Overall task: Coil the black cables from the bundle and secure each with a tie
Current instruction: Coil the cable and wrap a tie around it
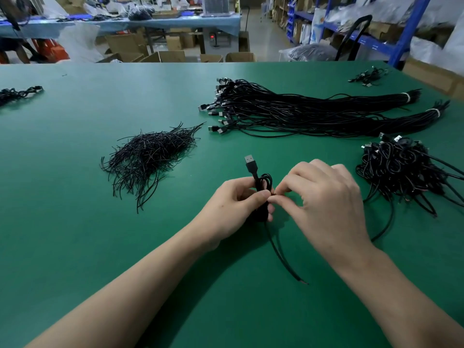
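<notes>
- Left hand is clamped round a coil of black cable at table centre, plug pointing to 12 o'clock.
- Right hand has thumb and forefinger pinched together at the coil's 3 o'clock edge.
- Loose cable tail runs toward 5 o'clock.
- Pile of ties lies at 10 o'clock from the hands.
- Cable bundle lies at 1 o'clock.
- Heap of coiled cables sits at 3 o'clock.
</notes>
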Demonstrator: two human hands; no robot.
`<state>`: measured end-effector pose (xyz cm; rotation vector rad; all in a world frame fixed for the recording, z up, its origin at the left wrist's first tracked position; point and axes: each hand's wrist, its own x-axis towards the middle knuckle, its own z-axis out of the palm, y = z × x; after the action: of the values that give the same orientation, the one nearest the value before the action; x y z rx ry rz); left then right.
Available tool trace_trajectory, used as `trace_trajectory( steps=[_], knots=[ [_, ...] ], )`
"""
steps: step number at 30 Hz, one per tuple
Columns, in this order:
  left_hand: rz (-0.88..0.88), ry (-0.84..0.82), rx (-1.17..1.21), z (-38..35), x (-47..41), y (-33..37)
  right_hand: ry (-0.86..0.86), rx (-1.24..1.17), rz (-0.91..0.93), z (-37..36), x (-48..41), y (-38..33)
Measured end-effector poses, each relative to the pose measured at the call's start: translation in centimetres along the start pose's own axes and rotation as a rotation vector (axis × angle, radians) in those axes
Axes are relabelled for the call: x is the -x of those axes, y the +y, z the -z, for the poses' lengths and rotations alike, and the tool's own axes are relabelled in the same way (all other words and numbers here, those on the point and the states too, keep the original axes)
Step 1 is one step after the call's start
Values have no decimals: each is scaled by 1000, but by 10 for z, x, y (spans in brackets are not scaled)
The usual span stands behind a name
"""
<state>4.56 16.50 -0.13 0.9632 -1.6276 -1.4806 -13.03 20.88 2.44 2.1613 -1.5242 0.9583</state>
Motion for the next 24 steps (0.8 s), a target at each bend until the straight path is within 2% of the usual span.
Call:
trace_trajectory(
  steps=[3, 8, 15, 19, 24],
  knots=[
    [44, -44, 76, 2, 2, 1, -11, -39, 26, 0, -2, 4],
    [100, -104, 152, 3, 5, 4, -158, -195, -32, 1, -4, 11],
    [127, -93, 180, 4, 4, 6, -256, -192, 2, 0, -5, 10],
    [110, -88, 187, 3, 5, 7, -303, -307, -83, -5, -1, 11],
    [56, -86, 152, 1, 4, 10, -277, -493, -241, -10, -3, 14]
  ],
)
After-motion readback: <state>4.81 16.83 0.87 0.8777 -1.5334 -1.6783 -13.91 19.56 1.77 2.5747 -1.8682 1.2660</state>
